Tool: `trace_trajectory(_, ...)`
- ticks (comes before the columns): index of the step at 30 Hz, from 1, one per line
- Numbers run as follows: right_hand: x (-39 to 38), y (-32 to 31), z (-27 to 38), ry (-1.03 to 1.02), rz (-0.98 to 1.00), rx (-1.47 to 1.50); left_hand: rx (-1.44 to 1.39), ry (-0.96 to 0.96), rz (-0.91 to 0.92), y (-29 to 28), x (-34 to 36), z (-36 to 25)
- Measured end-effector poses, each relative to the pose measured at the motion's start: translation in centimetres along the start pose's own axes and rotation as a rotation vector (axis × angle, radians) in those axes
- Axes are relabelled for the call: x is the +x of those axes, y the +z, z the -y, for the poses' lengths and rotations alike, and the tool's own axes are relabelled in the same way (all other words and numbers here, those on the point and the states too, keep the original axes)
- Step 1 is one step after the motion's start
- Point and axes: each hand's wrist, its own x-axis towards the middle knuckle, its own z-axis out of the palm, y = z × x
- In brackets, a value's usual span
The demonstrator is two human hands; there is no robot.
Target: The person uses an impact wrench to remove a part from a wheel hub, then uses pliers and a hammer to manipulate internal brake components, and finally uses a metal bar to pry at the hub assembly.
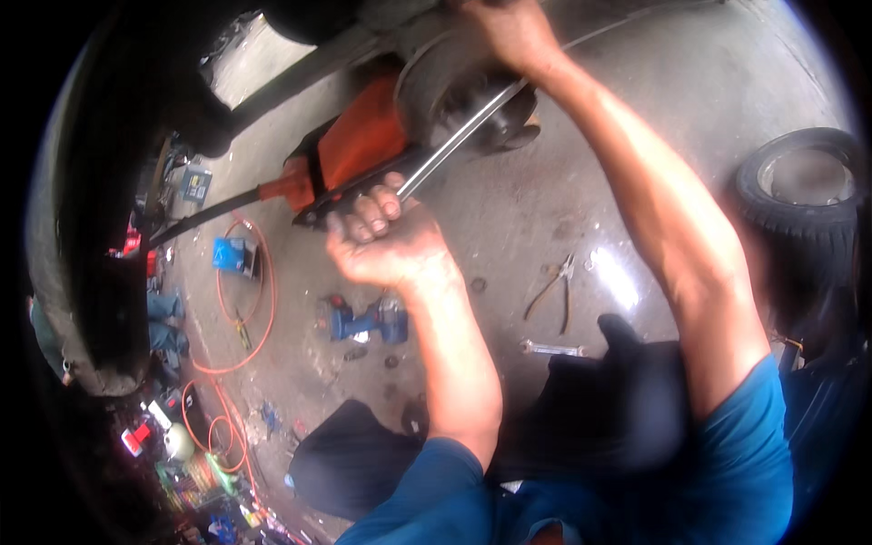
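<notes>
My left hand (391,238) is closed, its fingers curled round the lower end of a long silver metal bar (461,138). The bar slants up and right across the front of a round dark wheel hub with a drum (434,91), and its far end goes out of sight behind my right wrist. At the top edge, my right hand (507,34) reaches over beside the drum. Its fingers are blurred and partly cut off, so their grip does not show. An orange floor jack (363,136) stands just beyond my left hand, its long dark handle running left.
A blue cordless power tool (368,322), pliers (556,292) and a wrench (554,349) lie on the concrete floor. Tyres (799,182) stand at right. An orange hose (271,304), a blue box (234,257) and clutter lie left. A dark vehicle body overhangs the upper left.
</notes>
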Motion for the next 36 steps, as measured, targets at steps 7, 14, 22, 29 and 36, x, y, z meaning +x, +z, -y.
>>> trace_trajectory(7,0.6,-2.4,0.8,0.020,0.021,-0.071,-0.132,0.103,0.703,1.0,-2.1,-7.2)
trace_trajectory(14,0.9,-1.5,0.3,-0.024,0.010,-0.017,0.357,0.520,1.230,2.2,-6.4,-6.7)
trace_trajectory(22,0.9,-2.4,-1.4,-0.078,-0.009,0.189,0.290,0.398,0.980,6.6,-4.3,-8.6)
trace_trajectory(29,-12.6,-7.7,-0.9,0.485,0.128,0.204,0.056,0.203,0.709,7.6,-2.2,-8.8)
trace_trajectory(36,-16.7,-4.9,3.2,0.693,0.428,1.129,0.317,0.026,0.850,-0.2,-10.5,0.7)
